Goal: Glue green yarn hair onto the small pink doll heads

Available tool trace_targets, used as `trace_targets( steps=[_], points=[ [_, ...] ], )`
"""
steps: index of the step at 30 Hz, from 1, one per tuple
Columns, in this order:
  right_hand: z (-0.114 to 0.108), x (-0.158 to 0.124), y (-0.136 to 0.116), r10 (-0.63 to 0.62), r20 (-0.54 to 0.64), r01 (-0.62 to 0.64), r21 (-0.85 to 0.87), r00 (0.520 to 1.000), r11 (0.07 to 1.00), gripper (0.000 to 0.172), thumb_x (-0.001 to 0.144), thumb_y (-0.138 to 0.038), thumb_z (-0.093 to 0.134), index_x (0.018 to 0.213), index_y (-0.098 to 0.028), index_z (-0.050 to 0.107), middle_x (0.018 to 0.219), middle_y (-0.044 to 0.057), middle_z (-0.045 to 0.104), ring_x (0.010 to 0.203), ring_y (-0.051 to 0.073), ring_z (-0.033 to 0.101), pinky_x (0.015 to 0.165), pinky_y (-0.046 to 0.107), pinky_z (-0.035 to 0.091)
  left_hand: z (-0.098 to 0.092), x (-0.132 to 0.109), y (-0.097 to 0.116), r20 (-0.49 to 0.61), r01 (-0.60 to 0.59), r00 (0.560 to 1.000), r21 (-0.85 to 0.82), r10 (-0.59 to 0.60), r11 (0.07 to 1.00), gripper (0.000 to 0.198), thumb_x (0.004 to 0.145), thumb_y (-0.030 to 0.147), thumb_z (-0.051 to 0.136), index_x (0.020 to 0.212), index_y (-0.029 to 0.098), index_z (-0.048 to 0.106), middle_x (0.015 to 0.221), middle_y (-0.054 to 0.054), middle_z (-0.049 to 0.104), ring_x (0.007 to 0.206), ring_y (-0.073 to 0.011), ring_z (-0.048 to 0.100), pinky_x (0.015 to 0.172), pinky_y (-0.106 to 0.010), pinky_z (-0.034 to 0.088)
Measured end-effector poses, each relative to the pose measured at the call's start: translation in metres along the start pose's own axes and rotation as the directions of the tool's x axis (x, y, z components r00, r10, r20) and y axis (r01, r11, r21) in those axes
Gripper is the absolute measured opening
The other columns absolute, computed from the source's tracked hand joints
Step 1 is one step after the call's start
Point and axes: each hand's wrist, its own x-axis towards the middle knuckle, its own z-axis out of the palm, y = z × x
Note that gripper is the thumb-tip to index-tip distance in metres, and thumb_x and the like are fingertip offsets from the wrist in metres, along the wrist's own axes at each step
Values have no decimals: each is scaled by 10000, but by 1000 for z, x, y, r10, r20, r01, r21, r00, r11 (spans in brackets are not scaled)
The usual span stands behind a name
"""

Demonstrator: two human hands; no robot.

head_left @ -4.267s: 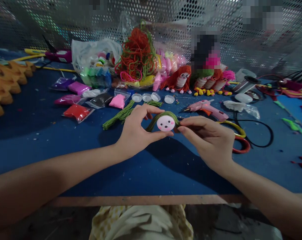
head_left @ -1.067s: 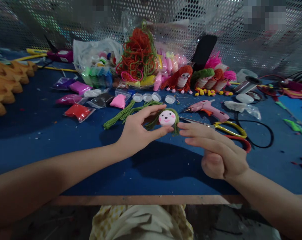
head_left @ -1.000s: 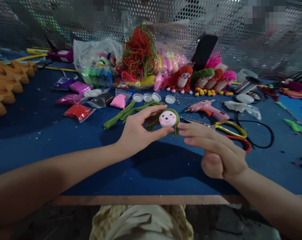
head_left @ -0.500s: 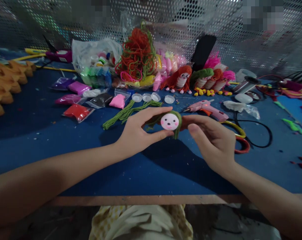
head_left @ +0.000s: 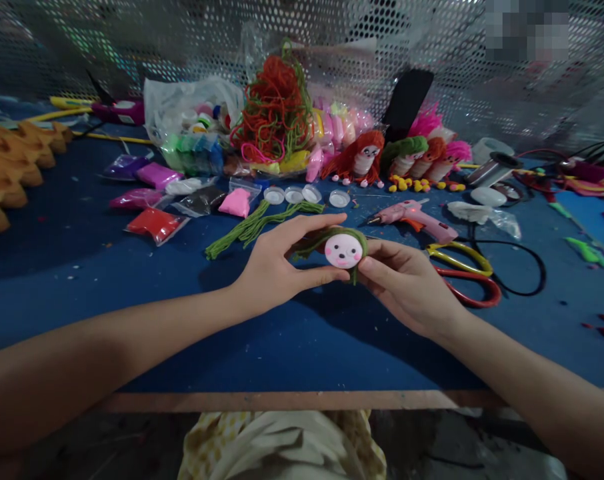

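Note:
A small doll head (head_left: 343, 250) with a pink round face and green yarn hair is held above the blue table (head_left: 132, 307). My left hand (head_left: 277, 263) pinches it between thumb below and fingers above. My right hand (head_left: 407, 283) grips its right side, fingertips on the green yarn hanging beside the face. A loose bundle of green yarn (head_left: 252, 227) lies on the table just behind my left hand.
A pink glue gun (head_left: 417, 217) and yellow and red scissors (head_left: 465, 270) lie to the right. Finished yarn dolls (head_left: 365, 160), a yarn tangle (head_left: 275, 113), clay packets (head_left: 157, 223) and white lids (head_left: 295, 195) crowd the back. A black cable (head_left: 525, 267) loops at the right.
My right hand turned from flat beside the head to gripping its right side. The doll head shifted slightly right and down, and the yarn now sits closer round the face.

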Motion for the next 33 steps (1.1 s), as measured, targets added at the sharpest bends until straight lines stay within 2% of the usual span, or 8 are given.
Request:
trace_targets(
  steps=[4, 7, 12, 19, 24, 29, 33],
  points=[
    [-3, 1, 2, -2, 40, 1, 35, 999, 999, 203, 733, -392, 874, 853, -249, 794, 813, -5, 760, 705, 88, 673, 689, 207, 571, 0, 0, 0, 5, 48, 999, 12, -48, 999, 591, 741, 432, 853, 1265, 214, 688, 1216, -101, 744, 1083, -222, 714, 942, -332, 587],
    [-4, 2, 3, 11, 58, -14, 57, 998, 998, 233, 789, -466, 814, 837, -241, 776, 807, 1, 754, 718, 108, 693, 709, 235, 597, -1, 0, 2, 23, 42, 999, 29, -43, 999, 580, 745, 452, 845, 1255, 215, 699, 1212, -103, 748, 1061, -217, 718, 929, -321, 585],
    [-5, 1, 1, 67, 43, -68, 32, 997, 997, 255, 791, -457, 812, 808, -213, 742, 796, 3, 740, 711, 110, 693, 697, 229, 600, -2, 1, 5, 55, 30, 998, 73, -34, 997, 542, 746, 453, 843, 1220, 217, 727, 1160, -92, 770, 1014, -207, 725, 912, -315, 582],
    [-4, 1, 2, -10, 65, 9, 3, 998, 1000, 295, 835, -507, 755, 783, -218, 722, 774, -1, 733, 693, 118, 698, 678, 244, 611, -1, 1, 5, 42, -11, 999, 69, 8, 998, 538, 745, 417, 849, 1222, 203, 723, 1160, -88, 770, 1010, -192, 725, 903, -290, 577],
    [-3, 1, 2, 15, 50, -13, -33, 999, 999, 242, 820, -449, 787, 807, -217, 721, 777, -4, 740, 702, 110, 697, 696, 230, 605, -2, 1, 5, 44, -2, 999, 62, -1, 998, 526, 747, 418, 848, 1215, 211, 726, 1158, -84, 770, 1011, -194, 729, 903, -291, 586],
    [-2, 2, 2, 14, 90, -16, 17, 996, 1000, 361, 863, -567, 694, 752, -225, 721, 729, 1, 730, 699, 146, 715, 714, 286, 627, -2, 0, 5, 63, -7, 998, 69, 2, 998, 519, 752, 416, 845, 1216, 217, 728, 1160, -84, 773, 1011, -195, 734, 902, -293, 593],
    [-3, 2, 0, 55, 79, -54, -12, 995, 998, 286, 835, -487, 756, 779, -208, 728, 795, 13, 753, 738, 151, 723, 757, 294, 629, -2, 1, 5, 75, -17, 997, 59, 12, 998, 498, 760, 421, 838, 1208, 229, 738, 1134, -85, 783, 994, -199, 743, 890, -297, 600]
  ],
)
